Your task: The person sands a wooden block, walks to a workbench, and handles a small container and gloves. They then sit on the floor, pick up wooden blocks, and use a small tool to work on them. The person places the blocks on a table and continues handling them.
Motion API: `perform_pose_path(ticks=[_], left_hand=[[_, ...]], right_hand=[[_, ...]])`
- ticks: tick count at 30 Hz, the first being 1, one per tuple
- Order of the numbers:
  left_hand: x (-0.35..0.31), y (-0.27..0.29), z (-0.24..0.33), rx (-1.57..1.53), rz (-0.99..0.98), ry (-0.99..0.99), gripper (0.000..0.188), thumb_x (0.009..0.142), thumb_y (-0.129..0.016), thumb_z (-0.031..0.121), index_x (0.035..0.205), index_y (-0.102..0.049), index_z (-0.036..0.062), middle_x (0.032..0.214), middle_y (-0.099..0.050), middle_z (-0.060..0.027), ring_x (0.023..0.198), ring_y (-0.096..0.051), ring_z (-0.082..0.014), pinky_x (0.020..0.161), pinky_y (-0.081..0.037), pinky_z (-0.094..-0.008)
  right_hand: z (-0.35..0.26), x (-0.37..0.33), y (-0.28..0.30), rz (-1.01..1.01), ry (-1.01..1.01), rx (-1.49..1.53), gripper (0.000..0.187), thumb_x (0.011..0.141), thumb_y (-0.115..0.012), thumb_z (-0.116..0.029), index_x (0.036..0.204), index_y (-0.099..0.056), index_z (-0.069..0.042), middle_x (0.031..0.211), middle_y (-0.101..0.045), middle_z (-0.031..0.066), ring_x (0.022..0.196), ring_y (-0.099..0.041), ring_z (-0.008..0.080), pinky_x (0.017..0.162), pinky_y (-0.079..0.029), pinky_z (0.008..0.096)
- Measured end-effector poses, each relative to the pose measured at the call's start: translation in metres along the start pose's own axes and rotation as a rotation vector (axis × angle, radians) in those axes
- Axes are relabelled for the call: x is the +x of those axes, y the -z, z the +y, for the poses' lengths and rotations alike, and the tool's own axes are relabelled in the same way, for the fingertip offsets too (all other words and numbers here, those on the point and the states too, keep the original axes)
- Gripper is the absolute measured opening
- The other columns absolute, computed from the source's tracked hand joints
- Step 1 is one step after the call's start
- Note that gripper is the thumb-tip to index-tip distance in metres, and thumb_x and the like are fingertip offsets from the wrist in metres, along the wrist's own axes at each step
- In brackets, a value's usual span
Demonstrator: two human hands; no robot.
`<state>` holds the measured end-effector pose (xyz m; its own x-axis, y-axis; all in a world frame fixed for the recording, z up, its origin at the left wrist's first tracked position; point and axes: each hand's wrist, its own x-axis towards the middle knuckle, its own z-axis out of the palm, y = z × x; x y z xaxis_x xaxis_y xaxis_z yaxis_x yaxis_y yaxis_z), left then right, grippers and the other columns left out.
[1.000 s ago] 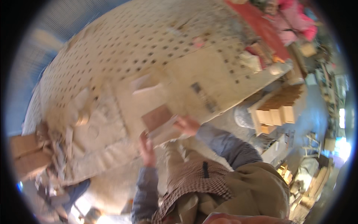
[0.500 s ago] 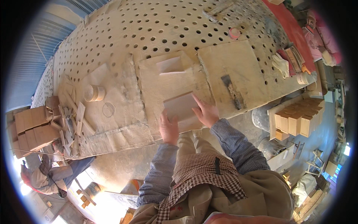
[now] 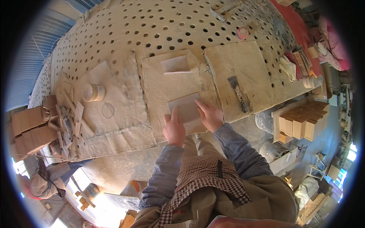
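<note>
A thin, pale grey rectangular board (image 3: 187, 103) lies close to flat over the front part of the middle mat. My left hand (image 3: 174, 128) grips its left side, thumb and index finger on the top face. At the right edge my right hand (image 3: 210, 115) holds it, index finger stretched along the upper corner. The undersides of both hands are hidden. Farther back on the same mat (image 3: 154, 76) rests a similar pale rectangular piece (image 3: 175, 64), apart from my hands. A long dark, worn strip-like tool (image 3: 239, 94) is on the mat to the right.
Holes cover the worktable (image 3: 167, 28). On the left stand a tub (image 3: 93, 92), wood scraps (image 3: 72, 125) and brown blocks (image 3: 32, 131). At right are a glove (image 3: 288, 68), a pink-rimmed cup (image 3: 242, 33) and stacked cartons (image 3: 303, 121). One person is lower left, another far right.
The board has tipped flatter; its brown far edge shows less. My left index finger now stretches farther over its face. The far-right person's gloved hand has moved up.
</note>
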<state>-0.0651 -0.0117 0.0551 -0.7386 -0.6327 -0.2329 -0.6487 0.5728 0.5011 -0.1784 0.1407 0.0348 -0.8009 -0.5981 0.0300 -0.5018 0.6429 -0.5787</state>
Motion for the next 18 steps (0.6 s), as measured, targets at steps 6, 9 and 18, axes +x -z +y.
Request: perform_pose_path(ticks=[6, 9, 18], left_hand=[[0.0, 0.002, 0.004, 0.025, -0.026, 0.016, 0.046, 0.1, -0.062, 0.025, 0.146, -0.056, 0.024, 0.116, -0.058, -0.0133, 0.09, -0.069, -0.0352, 0.073, -0.058, -0.0476], [0.0, 0.006, 0.01, 0.007, -0.074, 0.081, 0.048, 0.099, -0.061, 0.022, 0.147, -0.056, 0.0226, 0.122, -0.057, -0.0163, 0.104, -0.066, -0.0371, 0.085, -0.056, -0.0501], [0.019, 0.001, 0.023, 0.132, -0.098, -0.471, 0.06, 0.088, -0.056, -0.002, 0.145, -0.057, 0.0142, 0.165, -0.037, -0.0116, 0.158, -0.018, -0.041, 0.129, -0.013, -0.0596]], right_hand=[[-0.001, 0.001, -0.008, 0.02, -0.004, -0.038, 0.042, 0.099, -0.066, -0.022, 0.14, -0.063, -0.028, 0.09, -0.063, 0.0077, 0.073, -0.067, 0.0311, 0.061, -0.056, 0.0456], [-0.003, 0.0, -0.007, -0.002, -0.033, -0.075, 0.041, 0.099, -0.065, -0.023, 0.14, -0.063, -0.029, 0.091, -0.063, 0.0081, 0.072, -0.067, 0.0317, 0.061, -0.056, 0.0461], [-0.01, 0.002, -0.005, -0.056, -0.1, -0.098, 0.042, 0.098, -0.066, -0.02, 0.139, -0.064, -0.029, 0.09, -0.063, 0.0099, 0.075, -0.067, 0.0342, 0.063, -0.056, 0.0473]])
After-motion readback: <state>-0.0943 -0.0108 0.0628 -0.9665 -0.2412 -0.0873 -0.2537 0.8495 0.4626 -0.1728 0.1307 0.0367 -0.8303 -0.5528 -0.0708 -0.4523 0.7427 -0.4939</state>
